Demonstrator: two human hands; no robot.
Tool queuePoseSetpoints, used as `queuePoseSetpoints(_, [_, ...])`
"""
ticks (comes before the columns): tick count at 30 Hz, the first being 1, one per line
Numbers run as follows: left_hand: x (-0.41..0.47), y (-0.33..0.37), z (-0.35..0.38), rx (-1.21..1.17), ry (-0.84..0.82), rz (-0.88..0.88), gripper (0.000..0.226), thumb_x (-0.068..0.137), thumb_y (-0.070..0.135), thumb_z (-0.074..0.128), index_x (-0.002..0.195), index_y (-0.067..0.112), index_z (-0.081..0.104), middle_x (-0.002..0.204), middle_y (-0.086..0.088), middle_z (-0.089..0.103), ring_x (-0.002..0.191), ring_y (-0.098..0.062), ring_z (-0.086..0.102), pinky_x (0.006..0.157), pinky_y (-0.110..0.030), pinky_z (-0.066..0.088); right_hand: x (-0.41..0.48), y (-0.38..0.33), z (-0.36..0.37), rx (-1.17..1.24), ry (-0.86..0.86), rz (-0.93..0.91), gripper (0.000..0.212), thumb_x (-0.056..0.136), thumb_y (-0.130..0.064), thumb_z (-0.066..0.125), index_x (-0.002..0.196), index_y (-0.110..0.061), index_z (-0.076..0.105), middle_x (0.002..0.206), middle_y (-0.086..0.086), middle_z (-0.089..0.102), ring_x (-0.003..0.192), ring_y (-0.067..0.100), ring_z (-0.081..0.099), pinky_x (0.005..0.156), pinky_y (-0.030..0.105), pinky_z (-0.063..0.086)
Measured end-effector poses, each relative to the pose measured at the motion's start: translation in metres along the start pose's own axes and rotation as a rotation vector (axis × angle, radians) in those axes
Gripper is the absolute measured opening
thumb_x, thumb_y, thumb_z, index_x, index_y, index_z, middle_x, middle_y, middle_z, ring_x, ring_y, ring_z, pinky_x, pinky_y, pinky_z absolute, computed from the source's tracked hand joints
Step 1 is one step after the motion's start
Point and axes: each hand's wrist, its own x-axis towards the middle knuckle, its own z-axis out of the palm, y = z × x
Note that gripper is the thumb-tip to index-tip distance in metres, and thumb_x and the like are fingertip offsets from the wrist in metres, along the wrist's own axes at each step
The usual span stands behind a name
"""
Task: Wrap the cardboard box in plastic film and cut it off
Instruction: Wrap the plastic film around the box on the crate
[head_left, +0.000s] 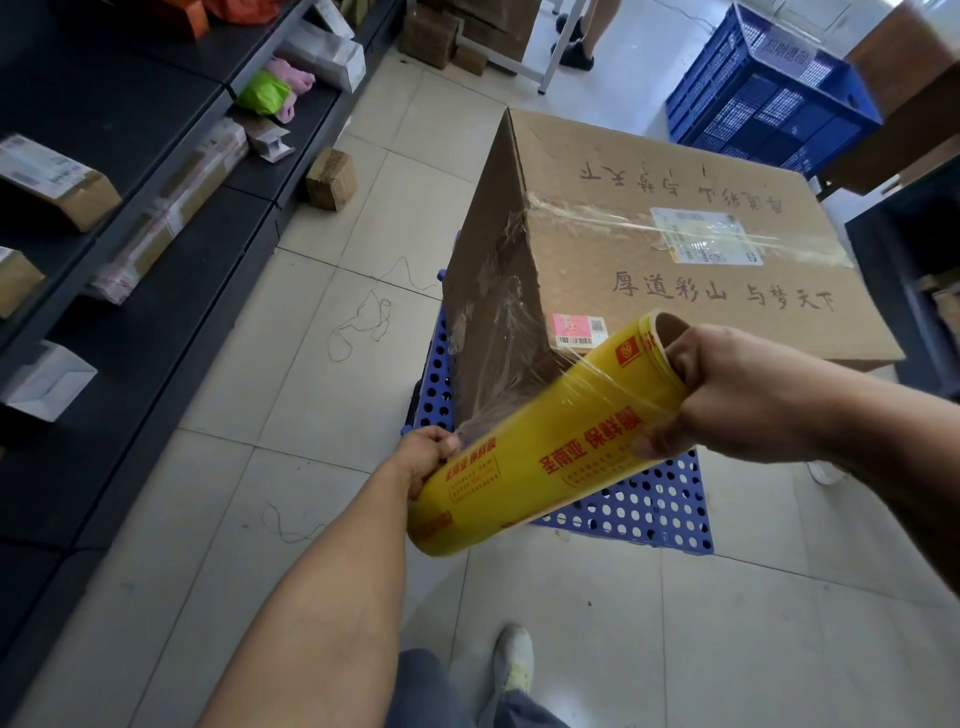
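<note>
Large cardboard box (649, 249) sits on a blue perforated pallet (634, 509), on the tiled floor. Clear tape and a shipping label run across the box's top face; handwritten characters above and below the tape.

Yellow roll of plastic film (545, 441) held tilted just in front of the box's near corner, higher end toward the right. A sheet of clear film (498, 358) stretches from the roll onto the box's left side face, wrinkled and clinging there.

Left hand (426, 457) grips the roll's lower end, fingers curled round it; fingertips hidden behind the roll, so how tightly they press I cannot tell. Right hand (737, 395) closes on the roll's upper end, thumb pressed against the roll's side, fingers seemingly hooked into the open cardboard core.

Left of the box: dark shelving (130, 218) holding small parcels. Beyond the box, to the right: blue plastic crate (769, 88). Beyond the box, another person's legs (587, 31).
</note>
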Motion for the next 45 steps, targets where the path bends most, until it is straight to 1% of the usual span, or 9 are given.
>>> queuePoseSetpoints(6, [0.003,-0.001,-0.004,-0.101,0.105,0.041,0.024,0.098,0.009,0.047,0.076,0.01,0.056,0.067,-0.006,0.056,0.057,-0.017,0.051,0.055,-0.03,0.047,-0.001,0.001,0.002,-0.033,0.014,0.041,0.01,0.074,-0.011,0.078,0.081,-0.008,0.072,0.079,0.001,0.072,0.078,0.022,0.068,0.074,0.039,0.057])
queuePoseSetpoints(10, [-0.005,-0.005,-0.007,-0.046,-0.106,-0.004,0.015,0.095,0.01,0.052,0.082,0.009,0.06,0.072,-0.004,0.06,0.064,-0.017,0.059,0.061,-0.031,0.052,-0.003,0.0,0.0,-0.024,0.021,0.046,0.008,0.075,-0.011,0.077,0.082,-0.01,0.072,0.08,0.0,0.072,0.079,0.02,0.067,0.072,0.032,0.055])
queuePoseSetpoints(15, [-0.009,-0.014,-0.009,-0.146,-0.345,-0.074,0.028,0.067,0.001,0.038,0.045,0.017,0.042,0.059,-0.004,0.044,0.059,-0.02,0.041,0.059,-0.031,0.037,-0.007,-0.004,-0.004,0.061,0.042,0.015,0.008,0.077,-0.014,0.076,0.073,-0.018,0.069,0.074,-0.009,0.068,0.071,0.008,0.062,0.056,0.017,0.041])
queuePoseSetpoints(19, [-0.014,-0.026,-0.016,-0.057,-0.464,-0.129,0.036,0.075,-0.01,0.034,0.056,0.013,0.054,0.068,-0.006,0.058,0.063,-0.019,0.057,0.065,-0.032,0.046,-0.01,-0.009,-0.005,0.09,0.039,-0.008,0.016,0.077,-0.014,0.075,0.068,-0.023,0.065,0.071,-0.011,0.067,0.07,0.004,0.061,0.057,0.015,0.039])
queuePoseSetpoints(21, [-0.014,-0.032,-0.016,0.048,-0.505,-0.127,0.031,0.083,-0.012,0.042,0.083,0.006,0.067,0.083,-0.009,0.066,0.078,-0.022,0.063,0.077,-0.037,0.05,-0.011,-0.011,-0.005,0.074,0.048,-0.015,0.015,0.077,-0.015,0.074,0.069,-0.023,0.066,0.072,-0.01,0.067,0.071,0.006,0.061,0.056,0.017,0.04])
queuePoseSetpoints(23, [-0.015,-0.036,-0.016,0.103,-0.462,-0.116,0.025,0.089,-0.007,0.048,0.104,0.002,0.066,0.092,-0.009,0.068,0.087,-0.023,0.062,0.086,-0.036,0.05,-0.011,-0.012,-0.006,0.058,0.059,-0.012,0.013,0.077,-0.016,0.075,0.07,-0.022,0.066,0.072,-0.009,0.068,0.071,0.008,0.062,0.056,0.018,0.04])
queuePoseSetpoints(28, [-0.018,-0.042,-0.013,-0.024,-0.386,-0.102,0.019,0.098,0.008,0.046,0.109,0.007,0.061,0.097,-0.009,0.066,0.089,-0.024,0.062,0.087,-0.039,0.05,-0.011,-0.013,-0.007,0.05,0.069,0.021,0.009,0.077,-0.017,0.074,0.074,-0.02,0.066,0.075,-0.005,0.069,0.074,0.014,0.063,0.057,0.022,0.042])
queuePoseSetpoints(37, [-0.012,-0.036,-0.01,0.002,-0.301,-0.109,0.022,0.097,0.013,0.05,0.081,0.012,0.066,0.065,-0.001,0.067,0.056,-0.013,0.062,0.055,-0.028,0.052,-0.008,-0.011,-0.009,0.045,0.055,0.064,0.01,0.077,-0.018,0.074,0.08,-0.016,0.064,0.079,0.0,0.069,0.078,0.02,0.064,0.059,0.025,0.045])
queuePoseSetpoints(45, [-0.004,-0.023,-0.015,0.046,-0.108,-0.036,0.029,0.096,0.003,0.046,0.072,0.011,0.06,0.068,-0.004,0.06,0.058,-0.017,0.056,0.055,-0.027,0.05,-0.005,0.001,-0.007,0.073,0.017,0.077,0.012,0.075,-0.012,0.076,0.08,-0.021,0.068,0.068,-0.009,0.071,0.075,0.01,0.065,0.063,0.021,0.042])
